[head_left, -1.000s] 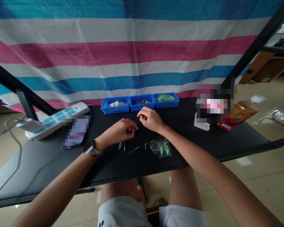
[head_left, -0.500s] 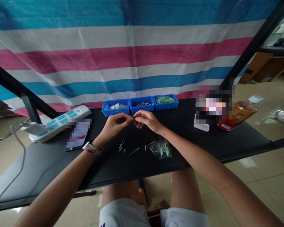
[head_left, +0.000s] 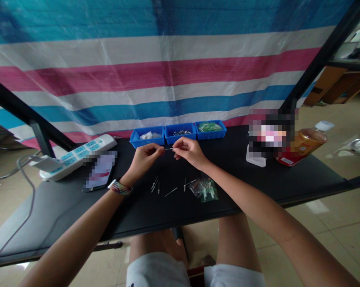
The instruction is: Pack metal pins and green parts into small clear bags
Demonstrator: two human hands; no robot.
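Note:
My left hand [head_left: 145,157] and my right hand [head_left: 189,150] are raised above the black table [head_left: 258,181]. Both pinch the ends of one thin metal pin [head_left: 168,148] held level between them, just in front of the middle blue bin [head_left: 180,132]. Below the hands, several loose pins [head_left: 168,186] lie on the table. A small clear bag of green-tipped parts [head_left: 206,188] rests beside them, under my right forearm. A beaded band sits on my left wrist.
Three blue bins stand in a row at the table's back: left [head_left: 147,136], middle, right [head_left: 210,128]. A white power strip [head_left: 78,155] and a blurred flat object [head_left: 99,170] lie at left. A bottle of amber liquid [head_left: 307,143] lies at right. A striped tarp hangs behind.
My left hand lifted off the table and came up to meet the right. Both hands now pinch one pin between them, a little higher than before.

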